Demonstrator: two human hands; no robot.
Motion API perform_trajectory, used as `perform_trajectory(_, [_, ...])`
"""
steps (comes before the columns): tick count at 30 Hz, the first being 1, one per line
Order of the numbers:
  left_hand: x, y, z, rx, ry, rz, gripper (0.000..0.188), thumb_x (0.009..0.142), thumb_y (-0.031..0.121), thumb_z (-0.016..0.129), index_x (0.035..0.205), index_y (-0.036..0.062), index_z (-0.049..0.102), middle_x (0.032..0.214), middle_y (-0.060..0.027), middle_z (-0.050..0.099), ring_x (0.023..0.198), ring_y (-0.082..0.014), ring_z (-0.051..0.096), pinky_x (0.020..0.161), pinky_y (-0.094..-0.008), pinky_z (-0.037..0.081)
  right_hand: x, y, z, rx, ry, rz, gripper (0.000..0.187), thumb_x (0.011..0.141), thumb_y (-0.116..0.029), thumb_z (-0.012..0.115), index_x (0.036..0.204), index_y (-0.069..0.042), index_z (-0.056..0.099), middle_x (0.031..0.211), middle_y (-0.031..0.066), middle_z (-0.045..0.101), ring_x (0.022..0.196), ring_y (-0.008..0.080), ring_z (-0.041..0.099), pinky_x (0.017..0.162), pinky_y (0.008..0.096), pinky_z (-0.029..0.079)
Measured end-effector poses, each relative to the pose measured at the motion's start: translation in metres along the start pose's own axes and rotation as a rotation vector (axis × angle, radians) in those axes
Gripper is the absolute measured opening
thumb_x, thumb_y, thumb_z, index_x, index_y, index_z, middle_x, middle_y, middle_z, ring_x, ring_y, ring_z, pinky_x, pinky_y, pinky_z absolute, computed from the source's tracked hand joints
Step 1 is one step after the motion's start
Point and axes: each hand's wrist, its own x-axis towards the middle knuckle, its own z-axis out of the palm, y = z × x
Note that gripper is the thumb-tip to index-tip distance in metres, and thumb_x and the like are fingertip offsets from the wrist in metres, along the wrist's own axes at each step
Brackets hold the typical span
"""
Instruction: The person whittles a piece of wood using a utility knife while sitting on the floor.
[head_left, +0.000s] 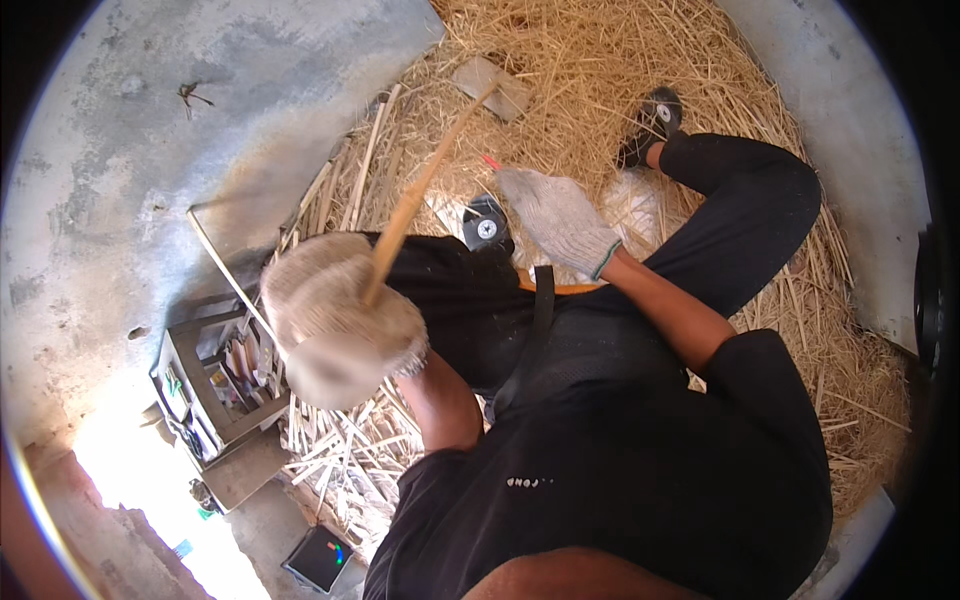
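A knitted off-white work glove covers my left hand (335,300), raised at the left and blurred by motion. Its fingers are closed on a long bamboo strip (415,200), whose far end slants up toward the straw. My right hand (560,215), in a similar glove with a green-edged cuff, is held over the straw between my legs. Its back faces me and its fingers are pressed together. A small red tip (490,162) sticks out beyond them; the rest of that thing is hidden.
Loose straw (600,50) spreads around my legs. Split strips (345,440) lie by a wooden box (225,375) at the left, with a dark flat device (318,558) below. A flat grey block (490,88) rests ahead. Worn concrete walls (230,80) stand at both sides.
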Motion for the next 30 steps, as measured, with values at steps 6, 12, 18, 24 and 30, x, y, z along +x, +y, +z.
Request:
perform_trajectory(6, [0.004,-0.005,0.0,-0.022,-0.005,0.008,0.033,0.096,0.022,0.056,0.072,0.001,0.06,0.063,-0.0111,0.059,0.054,-0.0188,0.058,0.053,-0.0331,0.051,-0.017,-0.084,-0.076,1.026,-0.053,0.414,0.024,0.101,-0.024,0.053,0.099,-0.002,0.061,0.076,0.0143,0.06,0.063,0.0225,0.058,0.055,0.0363,0.046])
perform_trajectory(12, [-0.001,-0.001,-0.003,-0.032,-0.012,0.01,0.033,0.096,0.022,0.054,0.071,0.0019,0.059,0.063,-0.011,0.059,0.054,-0.0191,0.058,0.053,-0.0336,0.051,-0.019,-0.096,-0.083,0.738,-0.045,0.076,0.025,0.098,-0.028,0.06,0.096,-0.003,0.061,0.061,0.0124,0.056,0.052,0.024,0.058,0.049,0.0377,0.042])
perform_trajectory(18, [0.014,-0.007,-0.006,-0.102,-0.046,-0.016,0.034,0.096,0.022,0.052,0.069,0.0028,0.059,0.063,-0.011,0.058,0.055,-0.0195,0.059,0.053,-0.034,0.051,0.003,-0.073,-0.04,0.31,0.156,-0.026,0.027,0.097,-0.031,0.061,0.092,-0.005,0.059,0.056,0.0166,0.057,0.053,0.0384,0.06,0.048,0.0469,0.045])
perform_trajectory(24, [0.041,0.01,0.002,0.06,0.062,-0.353,0.035,0.095,0.014,0.047,0.063,0.0022,0.056,0.062,-0.0098,0.059,0.053,-0.0167,0.055,0.052,-0.0312,0.045,0.028,-0.073,-0.024,0.116,0.129,-0.016,0.027,0.099,-0.03,0.052,0.094,-0.005,0.061,0.065,0.022,0.062,0.063,0.0382,0.066,0.052,0.049,0.05])
perform_trajectory(30, [0.053,0.035,0.003,-0.096,-0.037,-0.453,0.031,0.094,0.01,0.049,0.066,-0.0015,0.058,0.066,-0.0099,0.06,0.061,-0.0163,0.056,0.06,-0.0309,0.047,0.015,0.103,0.003,-0.188,-0.198,0.229,0.038,0.099,-0.031,0.045,0.122,-0.005,0.059,0.101,0.025,0.069,0.092,0.0408,0.068,0.071,0.0495,0.055])
